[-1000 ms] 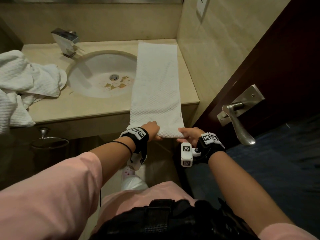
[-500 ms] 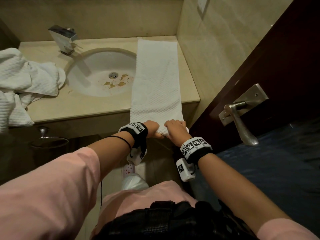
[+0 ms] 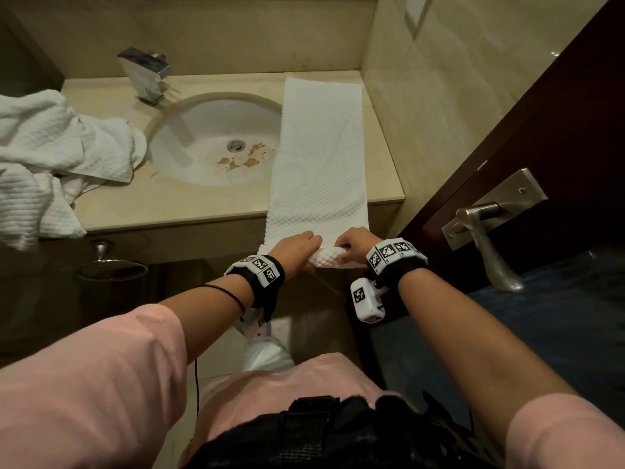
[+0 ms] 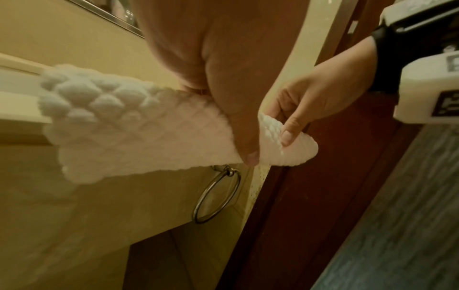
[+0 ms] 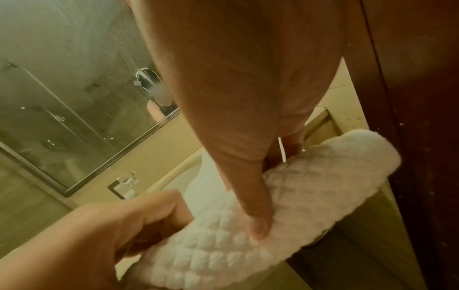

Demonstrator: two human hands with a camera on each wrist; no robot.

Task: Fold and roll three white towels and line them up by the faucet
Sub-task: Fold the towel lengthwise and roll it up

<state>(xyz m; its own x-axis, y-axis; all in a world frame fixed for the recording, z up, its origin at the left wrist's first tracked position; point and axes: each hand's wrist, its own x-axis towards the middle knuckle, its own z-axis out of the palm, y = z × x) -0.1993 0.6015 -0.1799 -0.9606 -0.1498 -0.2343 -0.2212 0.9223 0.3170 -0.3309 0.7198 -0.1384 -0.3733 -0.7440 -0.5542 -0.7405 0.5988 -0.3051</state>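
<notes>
Beige stone surface (image 3: 111, 211) around a round sink (image 3: 203, 143), faucet (image 3: 145, 76) at back; dark door with lever handle (image 3: 487, 231) far side of sink from faucet.

Folded white towel (image 3: 318, 147) laid as long strip beside sink, opposite side from faucet. Long axis from back wall to front edge; far end against wall, near end hanging over front edge. Near end turned into a first small roll (image 4: 139, 125), its axis crosswise to strip.

Left hand (image 3: 297, 247): fingers curled over roll's faucet-side half, thumb beneath; firm hold. Right hand (image 3: 355, 243): fingers hooked over top of roll, thumb pressing underside (image 4: 288, 135); also holding cloth. Hands nearly touching at roll's middle.

Heap of unfolded white towels (image 3: 50, 157) on surface, other side of faucet from sink. None rolled or lined up yet.

Handling, as judged: soft waffle weave, light, limp, no stiffness; grippy rather than slick; not fragile. Roll likely to loosen or cone if tension uneven. Best hold: both ends of roll, thumbs under, fingers over, hands spread wider than now to keep edges square. Rolling direction toward back wall, along strip. Overhang unsupported; worth lifting roll onto surface early.
</notes>
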